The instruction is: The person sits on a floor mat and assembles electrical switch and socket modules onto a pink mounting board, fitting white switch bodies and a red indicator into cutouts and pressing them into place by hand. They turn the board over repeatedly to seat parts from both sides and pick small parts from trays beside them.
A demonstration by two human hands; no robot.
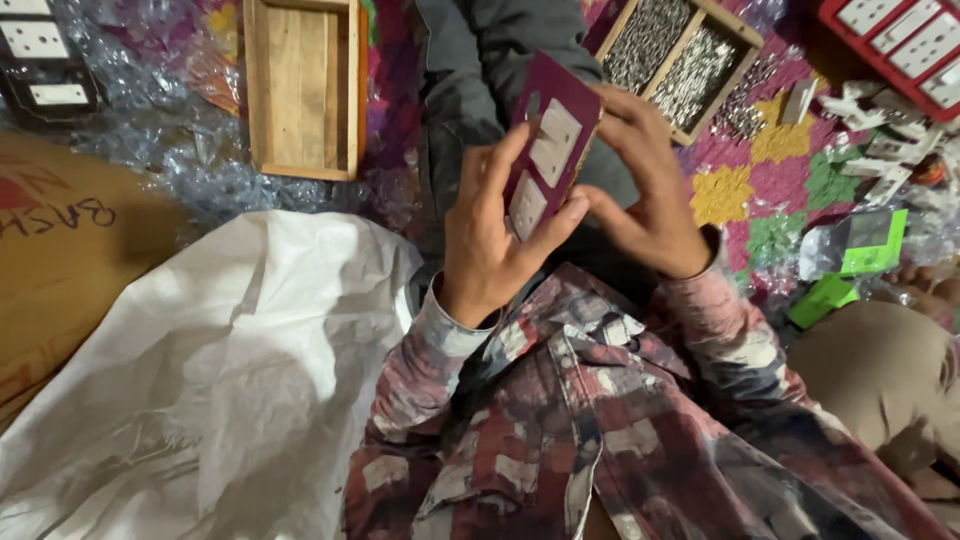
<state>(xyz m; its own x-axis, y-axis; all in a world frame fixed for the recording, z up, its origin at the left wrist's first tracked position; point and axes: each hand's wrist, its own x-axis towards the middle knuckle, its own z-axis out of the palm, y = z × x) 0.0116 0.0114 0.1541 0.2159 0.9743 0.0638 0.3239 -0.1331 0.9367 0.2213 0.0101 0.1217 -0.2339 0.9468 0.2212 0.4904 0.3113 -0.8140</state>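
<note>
Got the maroon switch plate (548,150) up in front of my chest, tilted, held between both hands. My left hand (490,235) wraps the lower edge with fingers spread along the face, thumb pressing near the lower white switch. My right hand (640,190) cups the other edge, fingers curled round the top and side — so both hands are clamped on the plate.

Progress, as far as I can judge: two white switches look seated in the plate already, though whether anything's missing on the back I can't tell.

Left of my left hand there's a big white sack (230,370), beyond it an empty wooden tray (300,90). Past my right hand sits a wooden box of small metal parts (672,60), and further right a red tray of white switches (900,45) — plus green packets (850,260) on the patterned mat.
</note>
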